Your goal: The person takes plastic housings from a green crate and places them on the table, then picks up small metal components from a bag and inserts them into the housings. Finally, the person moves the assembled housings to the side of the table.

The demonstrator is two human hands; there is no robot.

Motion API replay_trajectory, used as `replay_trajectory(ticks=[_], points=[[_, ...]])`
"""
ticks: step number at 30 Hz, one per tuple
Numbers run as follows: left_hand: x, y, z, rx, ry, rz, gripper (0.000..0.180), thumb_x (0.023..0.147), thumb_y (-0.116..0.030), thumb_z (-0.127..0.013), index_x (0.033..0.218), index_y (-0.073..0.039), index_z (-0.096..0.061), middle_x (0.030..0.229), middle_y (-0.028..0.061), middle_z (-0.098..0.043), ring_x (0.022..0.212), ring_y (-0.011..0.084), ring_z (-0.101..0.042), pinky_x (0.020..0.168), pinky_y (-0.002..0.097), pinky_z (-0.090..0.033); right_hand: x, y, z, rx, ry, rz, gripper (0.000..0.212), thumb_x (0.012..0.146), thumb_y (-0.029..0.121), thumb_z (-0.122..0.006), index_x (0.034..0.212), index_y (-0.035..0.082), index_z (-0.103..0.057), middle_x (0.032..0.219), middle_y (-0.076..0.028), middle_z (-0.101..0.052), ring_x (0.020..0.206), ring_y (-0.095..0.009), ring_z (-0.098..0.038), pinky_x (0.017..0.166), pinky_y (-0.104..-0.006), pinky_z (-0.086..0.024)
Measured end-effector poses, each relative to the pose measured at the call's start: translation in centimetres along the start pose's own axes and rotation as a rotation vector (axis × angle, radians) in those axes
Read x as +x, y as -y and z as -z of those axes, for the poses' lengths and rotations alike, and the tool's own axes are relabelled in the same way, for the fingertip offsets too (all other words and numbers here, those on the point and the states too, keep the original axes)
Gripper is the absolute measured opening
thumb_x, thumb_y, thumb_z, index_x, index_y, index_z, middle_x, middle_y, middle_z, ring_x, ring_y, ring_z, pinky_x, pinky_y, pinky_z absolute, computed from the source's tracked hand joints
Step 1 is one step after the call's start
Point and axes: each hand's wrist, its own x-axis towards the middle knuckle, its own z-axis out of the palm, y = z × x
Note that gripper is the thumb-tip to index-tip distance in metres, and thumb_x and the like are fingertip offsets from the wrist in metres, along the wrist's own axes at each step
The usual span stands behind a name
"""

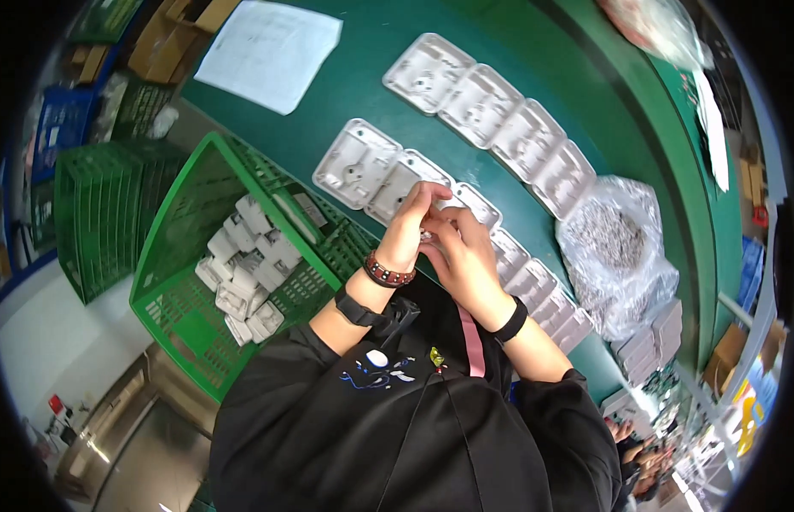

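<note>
My left hand (410,226) and my right hand (465,258) meet over the near row of trays, fingers curled in toward each other. Between the fingertips shows a bit of something small and shiny, too covered to name. Below and around them runs a row of shallow white plastic housings (356,164) with moulded posts inside, partly hidden by my hands. A second row of the same housings (480,104) lies farther away. To the right, a clear plastic bag (589,286) lies open, full of many small silvery metal parts (617,237).
A green crate (179,202) at the left holds several white plastic pieces (248,256). A paper sheet (269,53) lies on the green table (367,72). Grey plastic housings (657,341) are stacked past the bag. Another person's hand (623,430) shows at lower right.
</note>
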Motion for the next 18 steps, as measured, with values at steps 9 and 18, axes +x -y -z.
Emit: replay_trajectory(ticks=[9,18], points=[[1.2,0.3,-11.7,0.246,0.412,0.162,0.028,0.092,-0.03,-0.038,0.095,-0.005,-0.052,0.082,0.0003,-0.053,0.074,0.0076,-0.049,0.063,0.0217,-0.039,-4.5,-3.1,9.3,-0.014,-0.27,0.007,0.023,0.063,0.005,-0.07,0.08,0.002,-0.056,0.091,-0.01,-0.052,0.082,-0.027,-0.052,0.068,-0.0339,-0.043],[2.2,2.9,-16.4,0.127,0.414,0.274,0.018,0.092,-0.019,-0.04,0.091,-0.004,-0.05,0.081,0.0037,-0.053,0.075,0.0107,-0.052,0.059,0.0237,-0.043,-7.4,-5.8,13.6,0.211,-0.437,-0.007,0.019,0.067,0.0,-0.065,0.083,0.002,-0.057,0.091,-0.009,-0.054,0.079,-0.023,-0.054,0.068,-0.0299,-0.044]])
